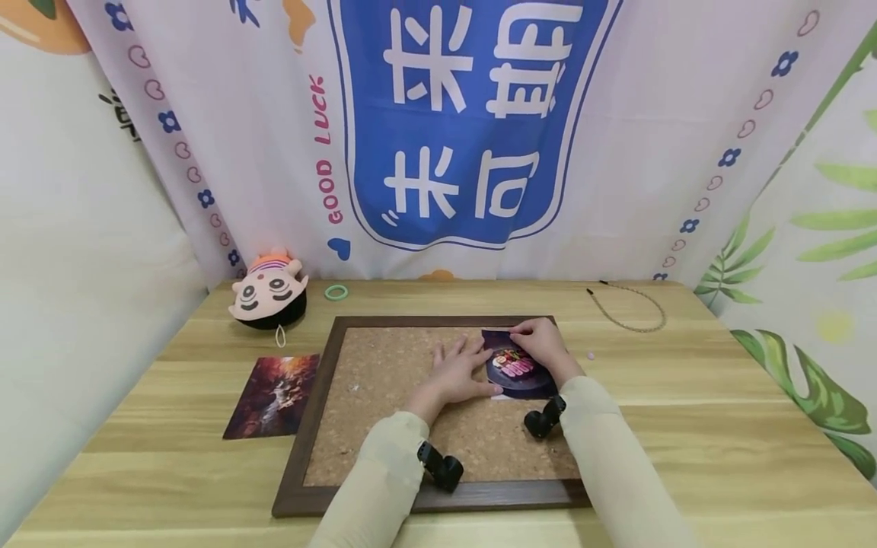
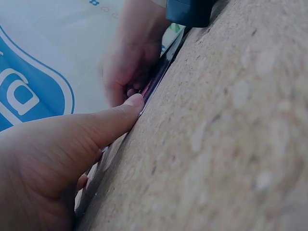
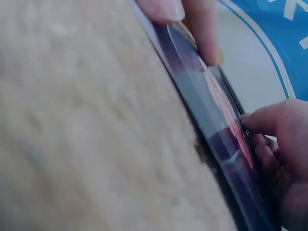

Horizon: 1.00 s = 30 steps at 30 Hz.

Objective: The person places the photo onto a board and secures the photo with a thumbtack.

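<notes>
The photo [image 1: 510,384] lies on the board [image 1: 390,380], upper right. The left hand [image 1: 457,374] is extended, fingers spread, thumb at the photo's lower left corner. The right hand [image 1: 543,342] has curled fingers at the photo's top edge; whether they pinch anything cannot be determined. A print [image 1: 274,399] lies left of the board.

Includes two hands [image 1: 460,373] [image 1: 543,346], two prints [image 1: 270,403] [image 1: 524,380], two wrist cameras [image 1: 447,472] [image 1: 540,423], one corkboard [image 1: 366,411], one doll [image 1: 270,295], one ring [image 1: 336,298], one cord [image 1: 640,330].
</notes>
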### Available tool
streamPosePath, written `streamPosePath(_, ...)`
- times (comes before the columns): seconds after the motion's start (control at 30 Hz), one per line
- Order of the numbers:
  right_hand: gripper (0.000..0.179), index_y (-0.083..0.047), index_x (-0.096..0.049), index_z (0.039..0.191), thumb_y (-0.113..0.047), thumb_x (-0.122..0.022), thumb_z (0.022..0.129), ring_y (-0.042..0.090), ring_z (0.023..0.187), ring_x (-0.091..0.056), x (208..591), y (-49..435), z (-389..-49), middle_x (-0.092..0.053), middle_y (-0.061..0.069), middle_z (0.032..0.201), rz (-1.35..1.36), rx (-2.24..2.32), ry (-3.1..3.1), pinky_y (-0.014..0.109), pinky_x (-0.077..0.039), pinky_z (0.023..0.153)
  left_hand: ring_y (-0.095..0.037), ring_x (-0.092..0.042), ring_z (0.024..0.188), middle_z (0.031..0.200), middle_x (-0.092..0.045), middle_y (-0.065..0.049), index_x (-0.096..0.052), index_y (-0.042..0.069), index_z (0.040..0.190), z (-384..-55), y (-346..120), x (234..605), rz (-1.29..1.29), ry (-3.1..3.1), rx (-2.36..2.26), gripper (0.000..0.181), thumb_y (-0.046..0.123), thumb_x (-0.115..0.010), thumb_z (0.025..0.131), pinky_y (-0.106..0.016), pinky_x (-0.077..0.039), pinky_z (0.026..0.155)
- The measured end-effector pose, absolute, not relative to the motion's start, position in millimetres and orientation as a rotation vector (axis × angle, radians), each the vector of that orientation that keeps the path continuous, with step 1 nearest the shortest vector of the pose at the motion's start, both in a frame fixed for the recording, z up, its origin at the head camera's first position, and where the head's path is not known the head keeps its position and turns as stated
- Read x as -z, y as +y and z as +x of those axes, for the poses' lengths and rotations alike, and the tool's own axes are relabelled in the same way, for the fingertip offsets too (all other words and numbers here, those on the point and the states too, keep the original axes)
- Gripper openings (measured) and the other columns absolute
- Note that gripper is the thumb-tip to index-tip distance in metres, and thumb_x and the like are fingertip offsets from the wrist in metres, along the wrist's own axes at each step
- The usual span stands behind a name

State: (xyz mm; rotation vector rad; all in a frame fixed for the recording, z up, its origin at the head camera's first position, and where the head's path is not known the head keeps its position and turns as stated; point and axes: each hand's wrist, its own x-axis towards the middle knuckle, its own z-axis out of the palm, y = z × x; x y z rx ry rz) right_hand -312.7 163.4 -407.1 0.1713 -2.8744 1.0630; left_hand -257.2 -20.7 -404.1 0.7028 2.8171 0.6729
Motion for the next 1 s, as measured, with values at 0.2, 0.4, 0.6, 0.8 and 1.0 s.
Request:
streamPosePath(0.2, 0.019, -0.007, -0.068, 0.093, -0.019, -0.057, 0.083, 0.025, 0.087, -0.056, 412.2, 164.7, -308.4, -0.063, 0.010, 0.094, 0.191, -1.029, -2.826, 0.040, -0.041, 0.075, -0.025, -0.004, 0.128, 0.140, -0.021, -0.002, -0.037, 0.017, 0.132, -256.5, -19.2, 407.7, 0.721, 2.845, -0.689, 0.072, 0.053, -0.058, 0.073, -0.053, 0.006, 0.095)
streamPosePath(0.4, 0.016, -0.011, -0.068, 0.093, -0.018, -0.058, 0.082, 0.023, 0.081, -0.056, 414.9, 163.3, -308.5, -0.063, 0.007, 0.089, 0.149, -1.012, -2.797, 0.040, -0.041, 0.071, -0.025, -0.004, 0.128, 0.140, -0.020, -0.001, -0.037, 0.018, 0.132, -257.6, -18.6, 408.2, 0.725, 2.848, -0.672, 0.072, 0.054, -0.057, 0.074, -0.053, 0.006, 0.095)
streamPosePath(0.6, 0.011, -0.014, -0.067, 0.088, -0.020, -0.060, 0.081, 0.018, 0.069, -0.053, 417.5, 162.2, -309.5, -0.062, 0.002, 0.078, 0.089, -1.011, -2.775, 0.036, -0.038, 0.064, -0.026, -0.004, 0.128, 0.140, -0.021, -0.001, -0.038, 0.018, 0.132, -258.4, -18.3, 407.8, 0.725, 2.858, -0.668, 0.071, 0.054, -0.057, 0.073, -0.053, 0.006, 0.095)
streamPosePath(0.8, 0.011, -0.013, -0.067, 0.086, -0.020, -0.060, 0.081, 0.018, 0.067, -0.053, 417.8, 162.5, -308.1, -0.062, 0.002, 0.076, 0.077, -0.985, -2.768, 0.035, -0.038, 0.062, -0.026, -0.004, 0.128, 0.140, -0.021, -0.001, -0.037, 0.018, 0.132, -258.8, -17.4, 407.9, 0.722, 2.851, -0.665, 0.072, 0.054, -0.057, 0.073, -0.053, 0.006, 0.095)
streamPosePath(1.0, 0.012, -0.011, -0.068, 0.083, -0.020, -0.060, 0.081, 0.019, 0.067, -0.055, 417.3, 160.7, -306.9, -0.063, 0.003, 0.077, 0.109, -0.939, -2.753, 0.036, -0.039, 0.062, -0.026, -0.003, 0.128, 0.140, -0.021, -0.001, -0.037, 0.018, 0.132, -258.4, -18.0, 407.4, 0.715, 2.847, -0.671, 0.072, 0.054, -0.057, 0.074, -0.053, 0.006, 0.094)
